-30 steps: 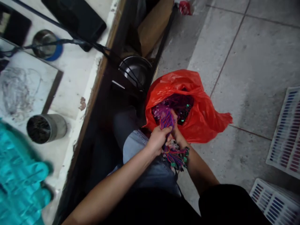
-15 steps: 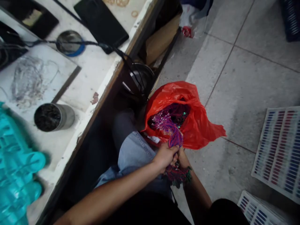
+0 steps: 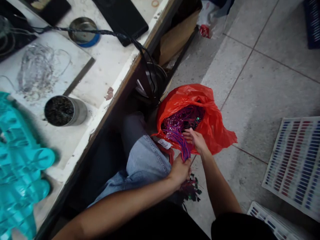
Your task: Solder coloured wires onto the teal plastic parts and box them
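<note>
A red plastic bag (image 3: 215, 126) stands open on the floor beside my knee, full of purple and red wire bundles (image 3: 185, 119). My left hand (image 3: 180, 170) is closed around one bundle of wires (image 3: 184, 150) that stretches up to the bag's mouth, with small green-tipped ends hanging below the fist. At the bag's opening my right hand (image 3: 197, 139) has its fingers spread and touches the same strands. A small white tag (image 3: 164, 144) lies at the bag's near edge.
A worn white table (image 3: 105, 76) is on the left with a metal cup (image 3: 65, 111), a teal plastic tray (image 3: 20, 160), a black cable (image 3: 100, 32) and a tin. White trays of coloured parts (image 3: 295, 163) lie on the tiled floor at right.
My left hand has pulled the bundle down and away from the bag. My right hand has let go of it and moved up to the bag's mouth.
</note>
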### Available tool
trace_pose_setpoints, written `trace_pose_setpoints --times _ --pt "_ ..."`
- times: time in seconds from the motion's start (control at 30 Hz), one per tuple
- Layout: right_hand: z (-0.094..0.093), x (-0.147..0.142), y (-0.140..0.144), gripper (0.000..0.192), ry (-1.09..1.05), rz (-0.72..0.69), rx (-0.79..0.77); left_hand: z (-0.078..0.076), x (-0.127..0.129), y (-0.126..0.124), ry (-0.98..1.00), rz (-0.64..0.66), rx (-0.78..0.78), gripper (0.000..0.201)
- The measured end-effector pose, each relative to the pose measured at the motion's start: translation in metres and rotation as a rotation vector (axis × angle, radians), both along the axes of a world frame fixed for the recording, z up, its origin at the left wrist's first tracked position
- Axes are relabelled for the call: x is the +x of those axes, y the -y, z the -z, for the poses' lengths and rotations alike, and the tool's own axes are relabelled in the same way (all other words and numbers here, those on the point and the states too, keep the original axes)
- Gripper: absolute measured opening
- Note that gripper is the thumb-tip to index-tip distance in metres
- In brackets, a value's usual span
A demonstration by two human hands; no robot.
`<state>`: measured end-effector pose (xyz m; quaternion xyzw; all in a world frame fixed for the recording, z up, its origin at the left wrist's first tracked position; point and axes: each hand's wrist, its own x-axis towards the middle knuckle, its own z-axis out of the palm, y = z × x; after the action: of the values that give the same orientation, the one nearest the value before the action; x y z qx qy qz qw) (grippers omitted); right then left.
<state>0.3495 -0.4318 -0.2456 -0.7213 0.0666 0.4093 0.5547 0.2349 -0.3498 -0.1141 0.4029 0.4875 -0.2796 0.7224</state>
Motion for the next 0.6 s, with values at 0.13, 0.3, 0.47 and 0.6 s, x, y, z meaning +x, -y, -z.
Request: trace_pose_setpoints --times 0.13,0.3,0.47,0.6 --pt "0.017 0.023 -0.045 0.04 -0.071 -0.201 0.0 0.01 -0.003 0.006 -0.002 0.023 0.03 0.006" --pt "0.037 0.035 -0.084 0.027 -0.002 -0.235 -0.023 0.015 0.001 -0.002 -0.051 0.001 0.028 0.009" --pt "0.037 0.049 -0.069 0.034 0.038 -0.124 0.045 0.016 0.003 -0.01 -0.038 -0.076 -0.027 0.009" --pt "0.027 0.059 -0.054 0.029 0.046 0.024 0.126 0.02 0.0 -0.016 -0.062 -0.135 -0.07 0.011"
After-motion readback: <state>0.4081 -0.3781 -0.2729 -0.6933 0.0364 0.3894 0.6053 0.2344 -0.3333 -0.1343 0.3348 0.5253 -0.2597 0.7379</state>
